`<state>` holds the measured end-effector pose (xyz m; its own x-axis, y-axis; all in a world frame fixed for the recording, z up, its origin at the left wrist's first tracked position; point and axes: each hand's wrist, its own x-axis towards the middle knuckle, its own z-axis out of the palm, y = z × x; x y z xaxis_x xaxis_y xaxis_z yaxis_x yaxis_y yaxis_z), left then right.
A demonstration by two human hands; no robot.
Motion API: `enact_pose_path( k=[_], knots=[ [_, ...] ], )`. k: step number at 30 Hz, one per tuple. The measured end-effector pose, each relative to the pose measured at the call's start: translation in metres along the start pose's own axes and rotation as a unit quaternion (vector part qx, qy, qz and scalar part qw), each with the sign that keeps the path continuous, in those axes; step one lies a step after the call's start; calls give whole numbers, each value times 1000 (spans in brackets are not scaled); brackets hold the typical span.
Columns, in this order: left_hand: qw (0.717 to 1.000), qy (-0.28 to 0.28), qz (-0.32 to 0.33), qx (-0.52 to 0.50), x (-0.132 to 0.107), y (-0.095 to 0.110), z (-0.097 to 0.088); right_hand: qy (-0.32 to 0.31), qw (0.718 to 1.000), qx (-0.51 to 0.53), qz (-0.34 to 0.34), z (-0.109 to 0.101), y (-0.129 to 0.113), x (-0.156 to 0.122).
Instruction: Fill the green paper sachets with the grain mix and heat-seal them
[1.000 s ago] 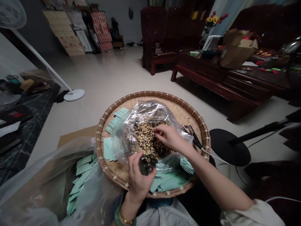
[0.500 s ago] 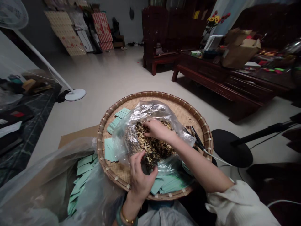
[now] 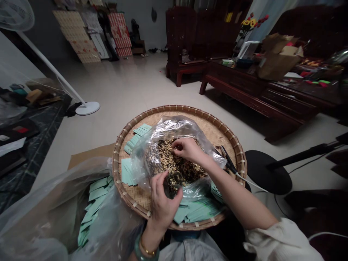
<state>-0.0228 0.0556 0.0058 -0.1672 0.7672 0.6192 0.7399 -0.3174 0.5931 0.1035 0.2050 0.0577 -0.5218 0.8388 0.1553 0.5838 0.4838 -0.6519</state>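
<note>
A wide woven bamboo tray (image 3: pixel 179 108) lies in front of me, holding a clear plastic bag (image 3: pixel 174 125) rolled open around a heap of dried brown flakes (image 3: pixel 179 165). My right hand (image 3: pixel 187 149) is in the bag, its fingertips pinched together over the heap. My left hand (image 3: pixel 164 201) is at the bag's near edge and grips a small dark packet (image 3: pixel 169 186), partly hidden by the fingers. Mint-green paper packets (image 3: pixel 195 214) lie on the tray around the bag. More of them fill a large plastic sack (image 3: pixel 95 203) at lower left.
A black clamp-like tool (image 3: pixel 227 159) with a white cable rests on the tray's right side. Cardboard (image 3: pixel 89 156) lies beneath the tray. A fan stand (image 3: pixel 87 108), a round black stand base (image 3: pixel 268 172) and a dark wooden low table (image 3: pixel 236 81) stand nearby.
My right hand moved back and forth over the heap, ending slightly right of its half-second-ago position. My left hand stayed at the bag's near edge, its fingers now covering more of the dark packet.
</note>
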Motion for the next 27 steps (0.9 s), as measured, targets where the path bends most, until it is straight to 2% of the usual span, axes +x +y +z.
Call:
enact_pose_path(
  k=[4, 7, 13, 16, 23, 27],
  knots=[
    [1000, -6, -18, 2, 5, 2, 1, 2, 997, 75, 24, -23, -16, -19],
    [1000, -11, -29, 2, 8, 3, 3, -11, 994, 106, -13, -40, -39, -36],
    [999, -10, -46, -9, 6, 3, 7, -47, 994, 47, -89, -48, -72, -58],
    [999, -10, -49, -13, 6, 3, 8, -61, 992, 46, -98, -47, -75, -62],
    [999, -11, -39, -16, 4, 2, 5, -19, 993, 84, -75, -50, -63, -71],
    [1000, -12, -15, -9, 0, 1, 4, -49, 993, 90, -58, -46, -60, -75]
  ],
)
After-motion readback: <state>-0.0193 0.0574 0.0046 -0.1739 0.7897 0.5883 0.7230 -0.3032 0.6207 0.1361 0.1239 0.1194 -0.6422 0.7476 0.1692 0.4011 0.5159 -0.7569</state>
